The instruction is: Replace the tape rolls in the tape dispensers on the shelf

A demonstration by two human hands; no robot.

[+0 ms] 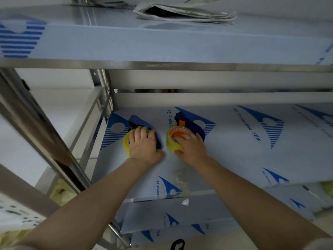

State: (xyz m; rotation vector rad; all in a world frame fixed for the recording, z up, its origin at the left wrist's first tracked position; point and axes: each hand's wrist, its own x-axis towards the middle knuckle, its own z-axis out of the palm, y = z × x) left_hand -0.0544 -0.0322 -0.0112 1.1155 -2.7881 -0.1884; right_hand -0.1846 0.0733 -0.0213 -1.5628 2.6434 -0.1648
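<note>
Steel shelf [234,150] is covered with white and blue protective film, and both dispensers lie at its left part. On the left, the left hand [143,144] lies over the yellow left tape roll [126,141] in the blue left dispenser [138,121]; whether it grips, I cannot tell. Just beside, the right hand [191,147] pinches the right tape roll [170,143], fingers on its orange hub [175,134], thumb on the near edge, in the right dispenser [196,127]

My hands on two tape dispensers on the film-covered shelf [234,150].
My left hand [143,143] cups the left roll [126,141] against the left dispenser [138,121]; my right hand [191,145] grips the right roll [171,143], fingers on its orange core, beside the right dispenser [195,126].
</note>
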